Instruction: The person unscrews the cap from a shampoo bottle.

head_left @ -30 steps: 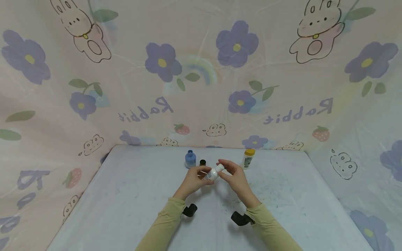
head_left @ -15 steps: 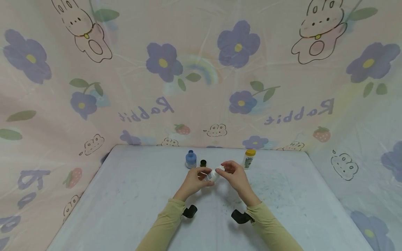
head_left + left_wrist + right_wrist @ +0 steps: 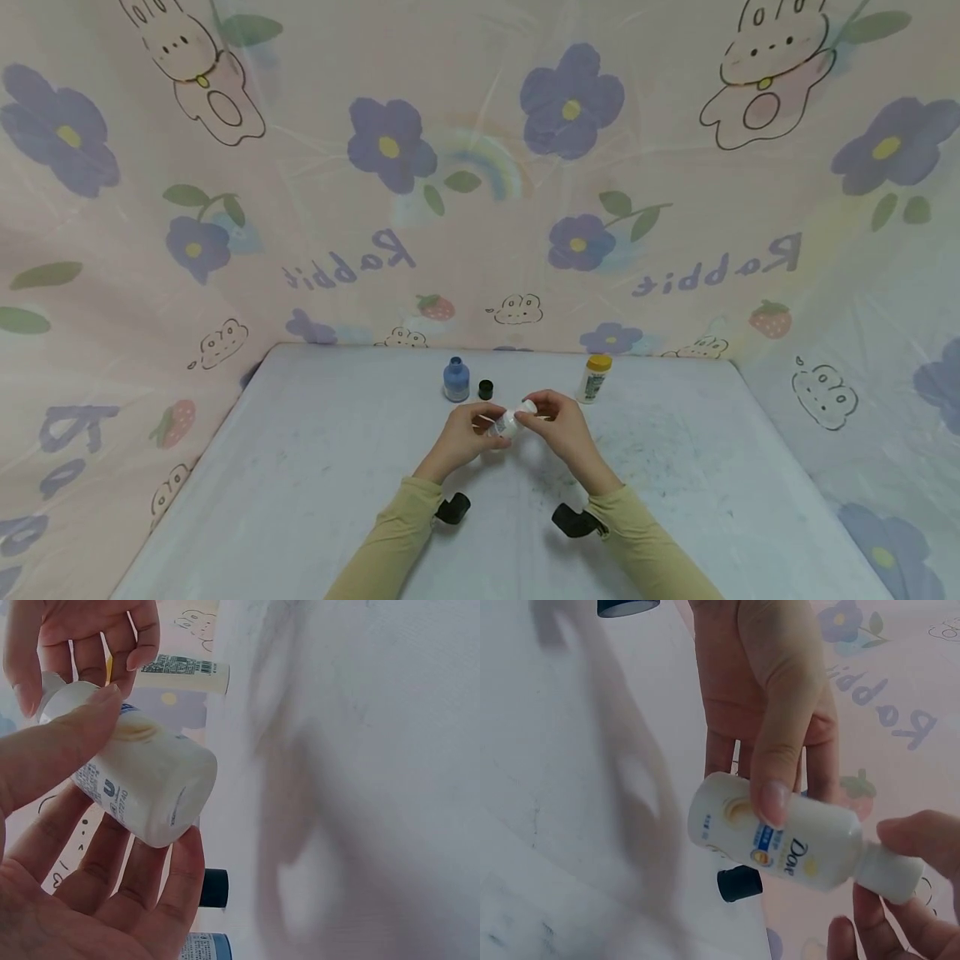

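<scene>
A small white Dove bottle [image 3: 780, 836] is held tilted above the table, its white cap [image 3: 889, 872] toward the right. My left hand [image 3: 461, 435] grips the bottle's body, thumb on one side and fingers on the other. My right hand [image 3: 558, 425] pinches the cap between thumb and fingers. In the left wrist view the bottle's base [image 3: 184, 799] faces the camera, and the right hand [image 3: 97, 637] shows at the cap end. Whether the cap sits loose or tight cannot be told.
A blue bottle [image 3: 456, 382] without a cap stands at the table's back, with a black cap [image 3: 486, 389] beside it. Farther right stands a white bottle with a yellow cap [image 3: 595, 380]. A patterned cloth [image 3: 480, 208] hangs behind the white table [image 3: 322, 467].
My right thumb and fingers have shifted around the white cap, covering it and then showing more of it. Both hands sit slightly lower, so the black cap shows more fully.
</scene>
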Action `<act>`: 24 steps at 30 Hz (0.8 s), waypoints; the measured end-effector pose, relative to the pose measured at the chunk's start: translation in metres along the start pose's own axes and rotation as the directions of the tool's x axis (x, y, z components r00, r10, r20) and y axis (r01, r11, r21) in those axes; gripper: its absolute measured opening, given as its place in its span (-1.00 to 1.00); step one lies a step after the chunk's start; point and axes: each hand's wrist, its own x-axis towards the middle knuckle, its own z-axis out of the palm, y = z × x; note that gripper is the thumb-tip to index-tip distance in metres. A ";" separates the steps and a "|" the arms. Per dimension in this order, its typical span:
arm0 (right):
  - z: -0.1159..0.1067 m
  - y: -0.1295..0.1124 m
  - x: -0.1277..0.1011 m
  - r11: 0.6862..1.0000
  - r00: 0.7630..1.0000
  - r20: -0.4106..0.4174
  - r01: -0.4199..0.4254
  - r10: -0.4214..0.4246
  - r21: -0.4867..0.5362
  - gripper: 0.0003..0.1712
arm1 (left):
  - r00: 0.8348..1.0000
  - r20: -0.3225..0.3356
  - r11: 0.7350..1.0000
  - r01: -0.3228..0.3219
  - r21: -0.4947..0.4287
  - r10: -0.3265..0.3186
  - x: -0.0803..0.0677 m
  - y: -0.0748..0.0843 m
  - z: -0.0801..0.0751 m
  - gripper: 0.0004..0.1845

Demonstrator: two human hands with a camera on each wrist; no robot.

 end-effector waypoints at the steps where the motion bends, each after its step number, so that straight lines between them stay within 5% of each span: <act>1: 0.000 0.000 0.000 1.000 1.000 0.005 0.008 -0.008 -0.003 -0.69 | 1.000 0.000 1.000 0.000 0.002 0.000 0.000 -0.001 0.000 -0.54; 24: -0.013 -0.028 -0.015 0.994 0.997 0.043 0.054 -0.059 0.100 -0.69 | 1.000 0.007 1.000 0.017 0.012 -0.017 -0.004 -0.005 -0.003 -0.54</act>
